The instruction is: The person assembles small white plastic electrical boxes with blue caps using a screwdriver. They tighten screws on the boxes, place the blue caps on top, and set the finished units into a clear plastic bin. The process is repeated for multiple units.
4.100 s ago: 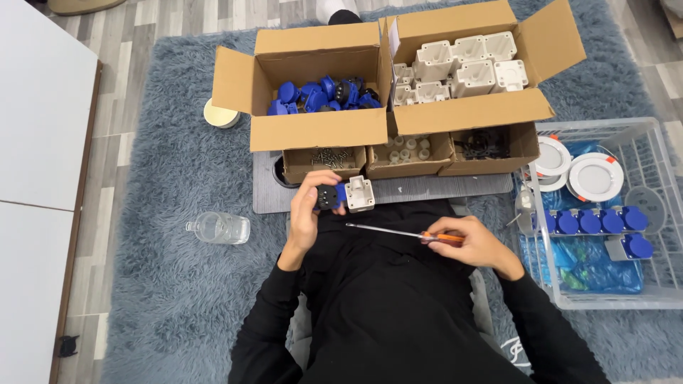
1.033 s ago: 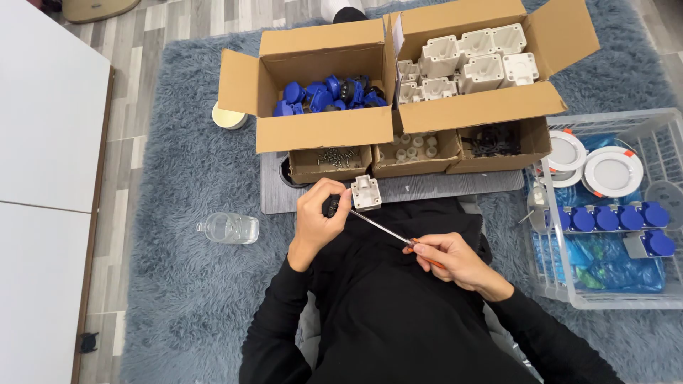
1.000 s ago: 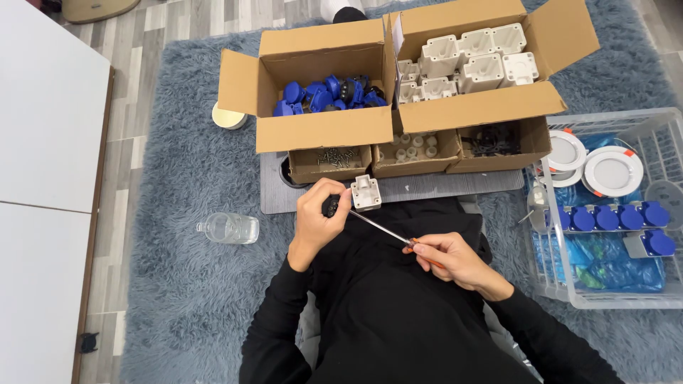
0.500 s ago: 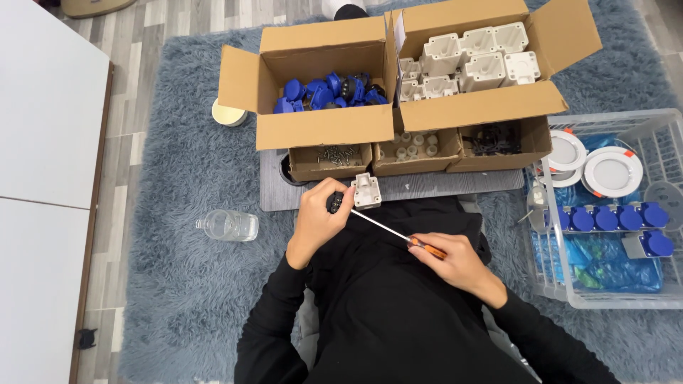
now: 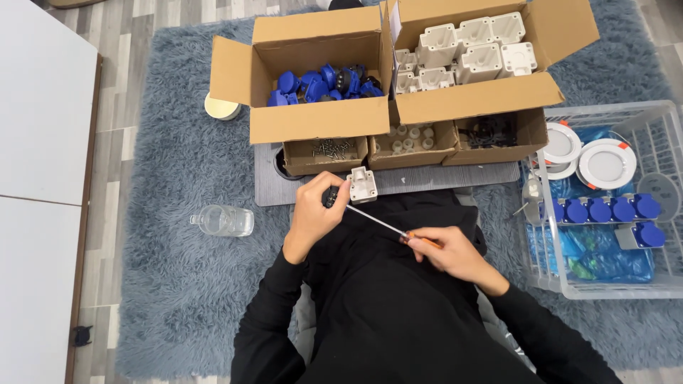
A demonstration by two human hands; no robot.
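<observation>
My left hand (image 5: 314, 215) grips a small white plastic box with a dark part behind it (image 5: 361, 185), held just in front of the cardboard boxes. My right hand (image 5: 448, 252) holds a screwdriver (image 5: 388, 227) by its orange handle. The thin shaft runs up and left, with its tip at the white box. Both hands are over my lap, in black sleeves.
A cardboard box of blue parts (image 5: 324, 82) and one of white housings (image 5: 469, 50) stand ahead, with small boxes of screws (image 5: 326, 149), white bits (image 5: 411, 136) and black bits (image 5: 491, 131) in front. A clear crate (image 5: 662, 284) with blue sockets and round white lights is right. A plastic bottle (image 5: 222, 220) lies left on the grey rug.
The hands have shifted slightly; the screwdriver stays pointed into the white box. Four seconds ago the screwdriver lay more level, with its tip away from the box.
</observation>
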